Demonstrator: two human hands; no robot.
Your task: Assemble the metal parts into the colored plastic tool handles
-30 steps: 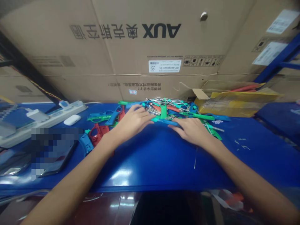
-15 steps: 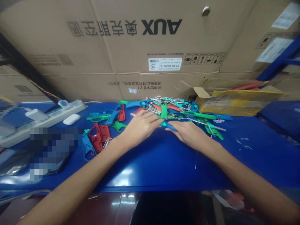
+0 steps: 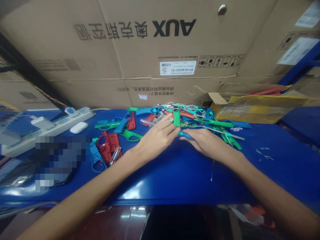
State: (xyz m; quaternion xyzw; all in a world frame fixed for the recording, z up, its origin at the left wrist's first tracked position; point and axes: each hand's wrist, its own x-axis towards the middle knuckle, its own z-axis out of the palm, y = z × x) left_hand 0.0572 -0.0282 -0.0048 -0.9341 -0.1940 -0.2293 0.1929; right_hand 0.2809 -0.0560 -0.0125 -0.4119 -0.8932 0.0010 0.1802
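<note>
Head camera: the left hand (image 3: pixel 158 136) has slid down and rightward, closing on the right hand (image 3: pixel 208 141) at mid-frame! Right fingers are clamped on the blue handle (image 3: pixel 187 135), just before the heaped plastic parts (image 3: pixel 217 122). Left fingers reach its teal tip (image 3: pixel 180 133); whether they pinch, I can't tell. Both hands seem to share that piece, and left of centre a clear tube (image 3: pixel 115 155) is uncovered.

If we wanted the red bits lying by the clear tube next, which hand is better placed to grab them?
Probably the left hand: it's nearer the red bits. The right hand is farther away, beyond the left one, and grips the blue piece, though the left is close to that too.
</note>
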